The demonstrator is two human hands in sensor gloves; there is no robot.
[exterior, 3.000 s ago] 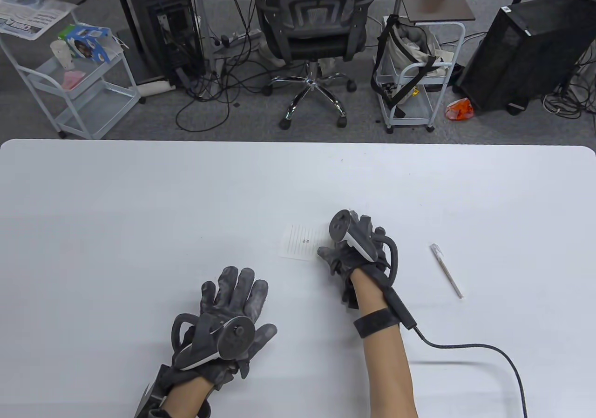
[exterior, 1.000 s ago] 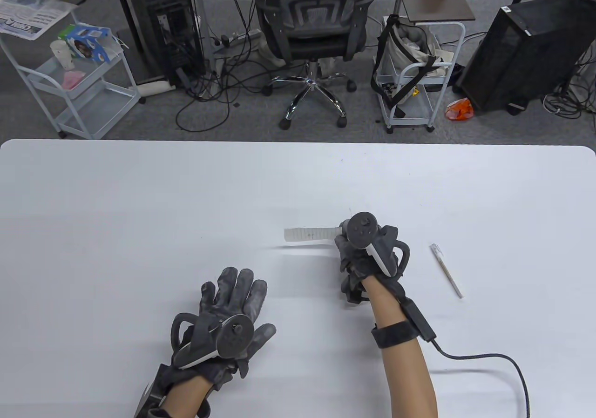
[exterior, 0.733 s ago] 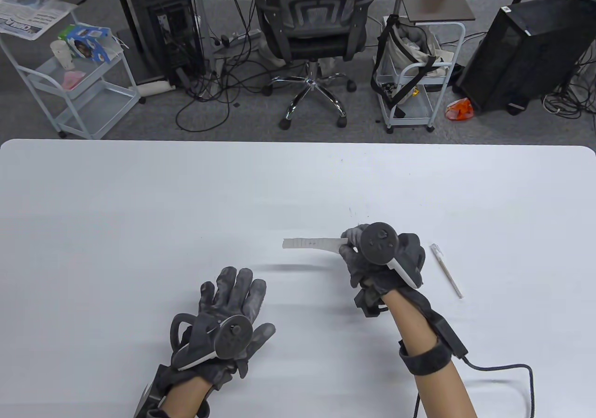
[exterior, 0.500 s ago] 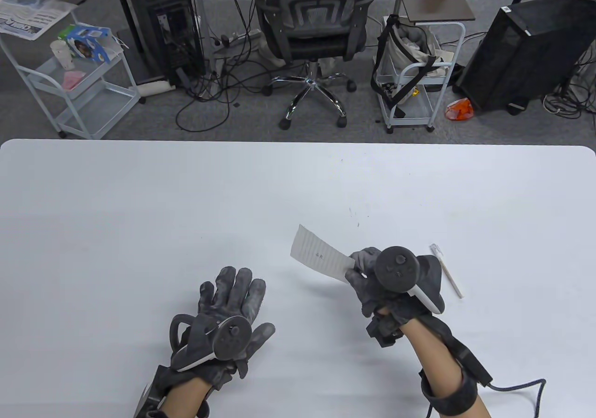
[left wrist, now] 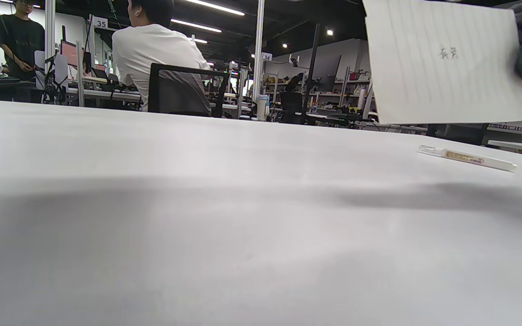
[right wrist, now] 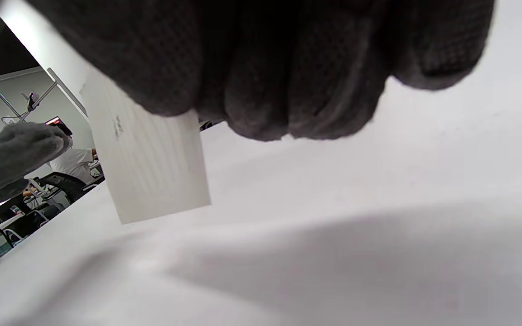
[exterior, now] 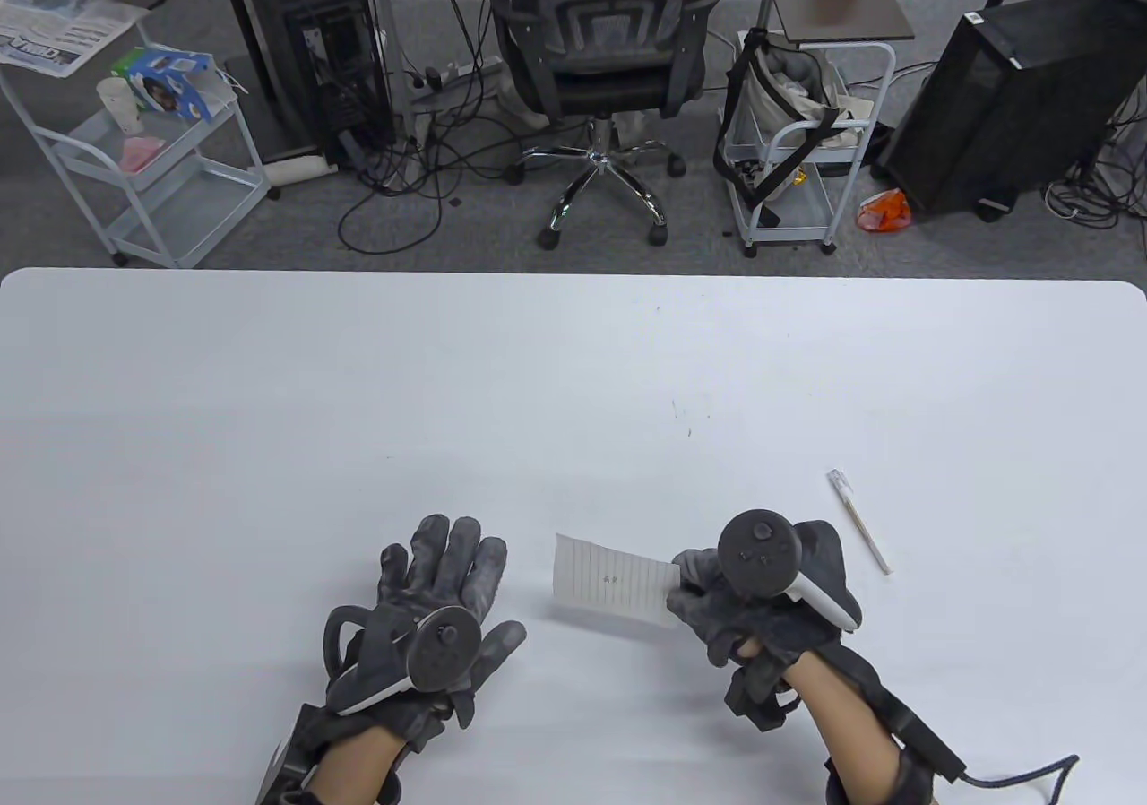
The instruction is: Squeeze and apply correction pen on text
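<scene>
1. My left hand [exterior: 430,612] lay palm down on the table [exterior: 269,411], nearest to me, with its fingers [exterior: 452,549] flat and slightly spread, holding nothing.
2. My right hand [exterior: 744,599] was beside it, on the other side of the paper [exterior: 614,581], and pinched the paper's right edge between thumb and fingers [exterior: 694,572]; in the right wrist view the other fingers [right wrist: 261,68] were curled together above the table.
3. The paper was a small lined slip, held off the table between my two hands; the left wrist view showed it raised [left wrist: 447,59] with a shadow on the table under it.
4. A few handwritten marks [exterior: 613,579] sat near the middle of the paper, too small to read.
5. The pen [exterior: 858,520] lay on the table to the right of the paper and a little farther from me, just beyond my right hand and touched by neither hand.
6. The pen was thin and pale, lying at a slant, its clear end [exterior: 836,477] pointing away from me.
7. Well beyond the paper, past the table's far edge, stood an office chair [exterior: 600,43] and a white cart [exterior: 797,142].
</scene>
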